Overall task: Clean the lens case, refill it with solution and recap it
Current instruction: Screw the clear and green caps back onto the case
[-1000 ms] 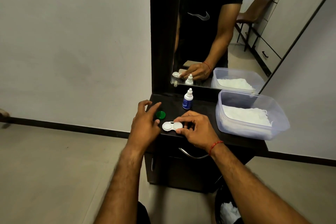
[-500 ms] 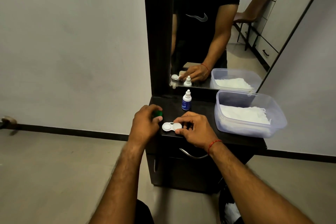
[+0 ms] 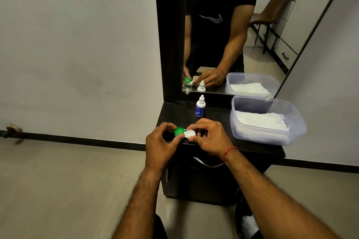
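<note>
Left grip point(image 3: 161, 141), apparently on round green cap point(image 3: 179, 131)

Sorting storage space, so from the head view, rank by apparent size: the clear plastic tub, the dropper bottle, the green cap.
1. Clear plastic tub holding white tissue, by far the largest.
2. Small white dropper bottle with blue label.
3. Round green cap, smallest, although nearer the camera.

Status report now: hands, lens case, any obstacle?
Left hand pinching green cap onto case. Right hand holding case down on cabinet. Nothing in the way.
</note>
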